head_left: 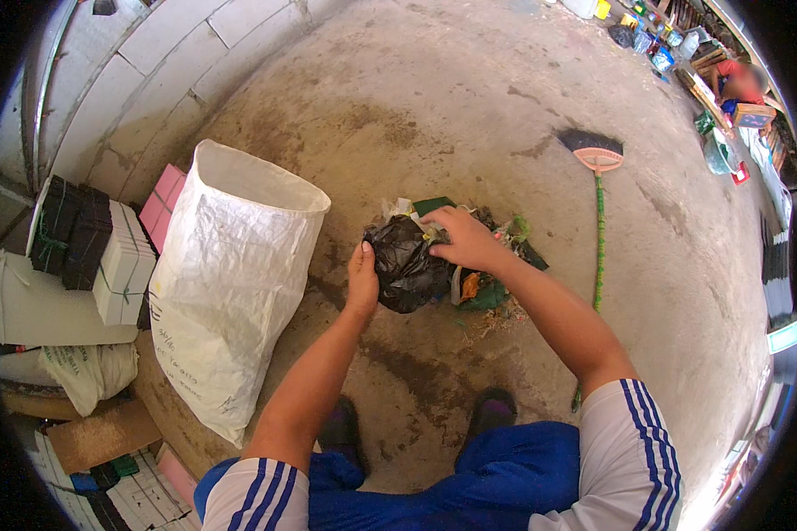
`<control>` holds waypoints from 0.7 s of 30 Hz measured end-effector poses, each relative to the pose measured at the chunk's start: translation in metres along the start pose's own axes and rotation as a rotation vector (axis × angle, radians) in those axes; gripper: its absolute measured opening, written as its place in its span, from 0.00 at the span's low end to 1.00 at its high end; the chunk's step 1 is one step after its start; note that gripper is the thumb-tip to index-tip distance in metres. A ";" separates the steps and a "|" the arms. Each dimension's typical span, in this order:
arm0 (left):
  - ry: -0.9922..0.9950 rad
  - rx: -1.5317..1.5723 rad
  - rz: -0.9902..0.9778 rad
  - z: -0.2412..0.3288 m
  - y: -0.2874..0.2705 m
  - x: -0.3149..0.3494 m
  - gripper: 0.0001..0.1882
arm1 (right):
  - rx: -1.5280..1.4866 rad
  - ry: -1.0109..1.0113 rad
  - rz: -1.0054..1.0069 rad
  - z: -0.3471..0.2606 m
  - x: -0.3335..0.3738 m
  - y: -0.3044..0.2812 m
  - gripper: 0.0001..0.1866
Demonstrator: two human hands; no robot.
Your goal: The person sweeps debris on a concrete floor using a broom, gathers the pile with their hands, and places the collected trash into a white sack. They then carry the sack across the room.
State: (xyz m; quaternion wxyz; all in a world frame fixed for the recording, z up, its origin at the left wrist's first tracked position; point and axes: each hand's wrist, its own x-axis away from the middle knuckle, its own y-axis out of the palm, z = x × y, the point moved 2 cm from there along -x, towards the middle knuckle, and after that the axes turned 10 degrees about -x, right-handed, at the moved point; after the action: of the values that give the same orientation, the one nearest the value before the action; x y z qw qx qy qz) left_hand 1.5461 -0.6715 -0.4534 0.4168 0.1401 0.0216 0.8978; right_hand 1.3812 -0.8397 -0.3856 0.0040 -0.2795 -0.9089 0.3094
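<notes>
Above the floor in front of me is a crumpled black plastic bag. My left hand grips its left side, thumb on top. From the right, my right hand closes with curled fingers on the bag's upper right edge; the fingertips are partly lost among scraps. Under and beyond the bag lies a heap of rubbish, with green leaves, an orange piece and dry bits. To the left stands a tall white woven sack, its mouth open at the top.
A broom with a green handle lies right of the heap. Tied black stacks and a white stack stand by the block wall. At the far right a person sits among buckets and clutter.
</notes>
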 end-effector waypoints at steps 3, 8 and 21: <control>0.028 -0.156 -0.088 0.006 -0.006 0.002 0.23 | 0.077 0.118 -0.152 0.025 -0.002 0.004 0.14; -0.178 -0.503 -0.417 0.029 0.000 0.012 0.12 | 0.269 0.037 -0.185 0.042 0.003 0.003 0.12; -0.351 -1.486 -0.903 -0.010 -0.104 0.008 0.44 | 0.427 0.296 -0.075 0.059 0.013 0.009 0.45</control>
State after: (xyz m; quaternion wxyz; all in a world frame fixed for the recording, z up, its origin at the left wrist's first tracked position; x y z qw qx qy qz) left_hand 1.6151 -0.5970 -0.4772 0.7121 -0.0528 -0.5779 0.3952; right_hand 1.3643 -0.8607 -0.4400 0.2074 -0.2806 -0.8223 0.4496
